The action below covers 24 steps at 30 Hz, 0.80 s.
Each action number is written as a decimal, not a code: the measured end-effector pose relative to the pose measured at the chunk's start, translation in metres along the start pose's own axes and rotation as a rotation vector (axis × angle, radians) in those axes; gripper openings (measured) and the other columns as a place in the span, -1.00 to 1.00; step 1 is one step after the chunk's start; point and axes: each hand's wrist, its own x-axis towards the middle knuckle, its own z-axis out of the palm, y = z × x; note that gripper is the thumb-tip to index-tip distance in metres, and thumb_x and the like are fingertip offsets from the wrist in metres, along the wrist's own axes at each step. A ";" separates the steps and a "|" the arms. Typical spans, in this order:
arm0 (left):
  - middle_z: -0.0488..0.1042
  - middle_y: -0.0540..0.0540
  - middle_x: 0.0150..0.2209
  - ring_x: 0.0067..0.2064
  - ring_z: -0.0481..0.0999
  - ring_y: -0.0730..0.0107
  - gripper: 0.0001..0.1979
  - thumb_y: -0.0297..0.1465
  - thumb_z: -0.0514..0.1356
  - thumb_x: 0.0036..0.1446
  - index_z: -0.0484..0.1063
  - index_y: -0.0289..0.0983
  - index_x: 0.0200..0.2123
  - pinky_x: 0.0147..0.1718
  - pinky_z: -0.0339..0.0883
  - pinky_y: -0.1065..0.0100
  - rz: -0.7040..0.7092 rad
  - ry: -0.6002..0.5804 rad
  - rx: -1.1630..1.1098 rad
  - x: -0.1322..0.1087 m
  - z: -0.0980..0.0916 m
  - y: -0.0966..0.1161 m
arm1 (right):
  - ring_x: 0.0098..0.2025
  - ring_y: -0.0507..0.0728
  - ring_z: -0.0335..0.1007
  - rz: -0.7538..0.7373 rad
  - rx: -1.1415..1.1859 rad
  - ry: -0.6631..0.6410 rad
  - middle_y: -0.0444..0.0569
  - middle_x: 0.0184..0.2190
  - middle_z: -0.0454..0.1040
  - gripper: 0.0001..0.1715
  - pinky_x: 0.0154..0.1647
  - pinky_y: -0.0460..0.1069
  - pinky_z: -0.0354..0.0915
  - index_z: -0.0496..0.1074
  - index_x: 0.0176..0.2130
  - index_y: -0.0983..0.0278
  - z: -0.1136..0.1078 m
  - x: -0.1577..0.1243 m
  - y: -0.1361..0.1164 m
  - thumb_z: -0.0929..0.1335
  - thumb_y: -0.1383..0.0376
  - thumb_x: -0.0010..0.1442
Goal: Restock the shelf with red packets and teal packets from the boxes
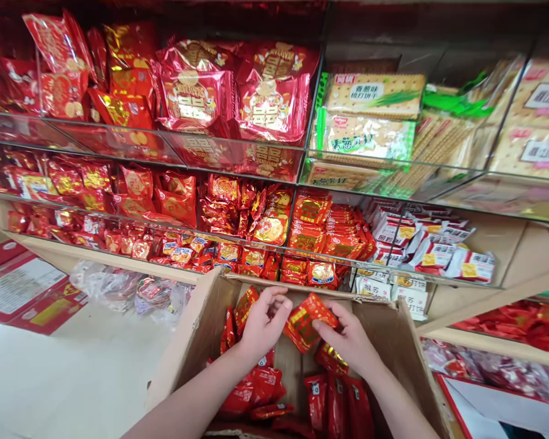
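Right now both hands are inside an open brown cardboard box (196,341) that sits below tiered clear-fronted shelves of snack packs. The right hand (350,341) has its fingers (322,326) closed in a pinch on the lower edge of a small red-and-gold foil snack packet (308,320), which is lifted clear of the pile and tilted, just above the middle of the box. The left hand (263,323) is curled, knuckles up, touching or nearly touching the packet's left end; whether its fingers hold the packet, or something else beneath, is hidden by the hand itself, so I cannot tell.

Judging by its look, the packet is light, a thin crinkly foil wrap with a soft, slightly puffed body. The glossy film is likely slippery, and the contents may crush under a hard squeeze. The sealed flat edges at either end look like the safest place to take hold, with a gentle pinch rather than a full grip across the middle.

More loose red foil packets (329,396) lie in the bottom of the box, some standing on end along the left wall. Directly above the box rim, the lowest shelf compartment (302,268) holds similar red-and-gold packs, with white-and-red wrapped bars (432,247) to the right.
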 end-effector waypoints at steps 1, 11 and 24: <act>0.43 -0.06 -0.33 -0.31 0.40 0.44 -0.69 -0.29 0.11 0.02 0.28 -0.28 -0.16 -0.27 0.26 0.40 0.028 -0.057 0.033 0.001 -0.002 0.002 | -0.32 0.08 0.33 -0.031 -0.104 -0.056 -0.07 -0.32 0.43 -0.73 -0.28 -0.04 0.26 0.32 -0.22 0.25 -0.003 0.000 -0.004 0.27 0.24 0.02; 0.31 0.08 -0.64 -0.58 0.25 0.58 -0.78 -0.26 0.20 -0.09 0.34 -0.31 -0.55 -0.55 0.14 0.51 -0.163 0.029 -0.204 0.001 0.005 -0.005 | -0.23 0.12 0.38 0.073 0.081 -0.156 -0.04 -0.26 0.45 -0.53 -0.21 0.03 0.28 0.17 -0.13 0.23 0.010 -0.008 -0.011 0.35 0.22 -0.05; 0.43 0.00 -0.63 -0.60 0.36 0.56 -0.70 -0.19 0.24 -0.17 0.35 -0.33 -0.55 -0.59 0.17 0.51 -0.311 -0.062 -0.432 0.001 0.000 -0.007 | -0.25 0.13 0.37 -0.230 -0.430 0.207 0.02 -0.14 0.39 -0.53 -0.33 0.02 0.33 0.20 -0.05 0.24 -0.093 0.095 -0.085 0.28 0.14 0.04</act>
